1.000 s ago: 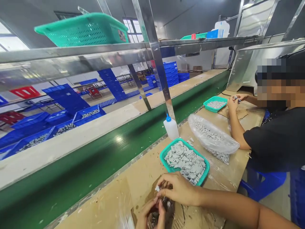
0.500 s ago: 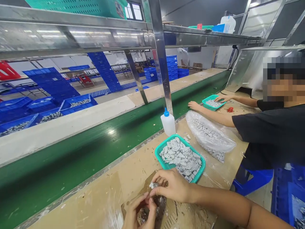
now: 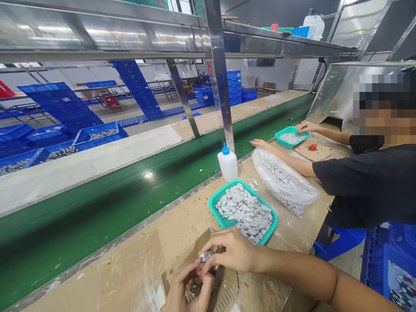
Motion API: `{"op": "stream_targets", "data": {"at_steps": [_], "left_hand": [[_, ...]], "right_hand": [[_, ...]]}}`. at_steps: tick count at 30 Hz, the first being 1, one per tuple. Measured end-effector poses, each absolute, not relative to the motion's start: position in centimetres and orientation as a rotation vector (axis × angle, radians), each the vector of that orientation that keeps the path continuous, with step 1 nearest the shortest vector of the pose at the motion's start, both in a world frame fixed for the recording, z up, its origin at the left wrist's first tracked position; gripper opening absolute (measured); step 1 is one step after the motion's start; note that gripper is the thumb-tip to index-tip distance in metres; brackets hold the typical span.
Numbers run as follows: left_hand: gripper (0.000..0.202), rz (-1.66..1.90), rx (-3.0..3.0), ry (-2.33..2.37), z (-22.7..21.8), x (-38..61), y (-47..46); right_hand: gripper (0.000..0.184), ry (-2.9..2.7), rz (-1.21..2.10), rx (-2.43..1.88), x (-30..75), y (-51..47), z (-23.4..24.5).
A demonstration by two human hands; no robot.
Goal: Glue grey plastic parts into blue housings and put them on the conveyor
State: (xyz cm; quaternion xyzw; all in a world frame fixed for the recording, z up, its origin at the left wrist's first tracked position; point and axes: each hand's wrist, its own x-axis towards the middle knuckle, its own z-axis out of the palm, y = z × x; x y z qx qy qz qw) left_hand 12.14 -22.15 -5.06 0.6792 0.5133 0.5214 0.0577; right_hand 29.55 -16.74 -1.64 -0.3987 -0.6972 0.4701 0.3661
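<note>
My right hand (image 3: 232, 251) pinches a small grey-white piece (image 3: 206, 255) at the near edge of the workbench. Just below it, my left hand (image 3: 185, 290) is closed around a dark shiny part (image 3: 195, 287); the two hands meet over a worn cardboard pad (image 3: 234, 288). Right behind my right hand stands a teal basket (image 3: 216, 203) holding several grey pieces. A white squeeze bottle with a blue cap (image 3: 227, 164) stands beyond the basket.
A green conveyor belt (image 3: 130, 195) runs along the bench's far side under a steel shelf. A clear plastic bag of parts (image 3: 282, 182) lies to the right. A co-worker in black sits there, hands at a second teal basket (image 3: 291, 138). Blue crates fill the background.
The view tilted down and the scene slid up and left. My hands shifted slightly, still working the small piece together. The co-worker's arm reached further toward the belt.
</note>
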Motion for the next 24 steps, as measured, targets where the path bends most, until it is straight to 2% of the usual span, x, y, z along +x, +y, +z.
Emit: {"op": "stream_targets", "data": {"at_steps": [9,14,24], "left_hand": [[0.026,1.586,2.111,1.493,-4.8,12.3,-22.1],[0.02,1.721,2.06,1.532,-3.6,13.1,-22.1],[0.017,1.717,2.066,1.532,-3.1,13.1,-22.2]], "right_hand": [[0.021,-1.709,1.295,-0.99,29.6,-17.0,-1.3],[0.015,-1.695,1.297,-0.977,29.7,-17.1,-1.0],[0.019,-1.644,1.349,-1.063,29.7,-17.0,-0.8]]}}
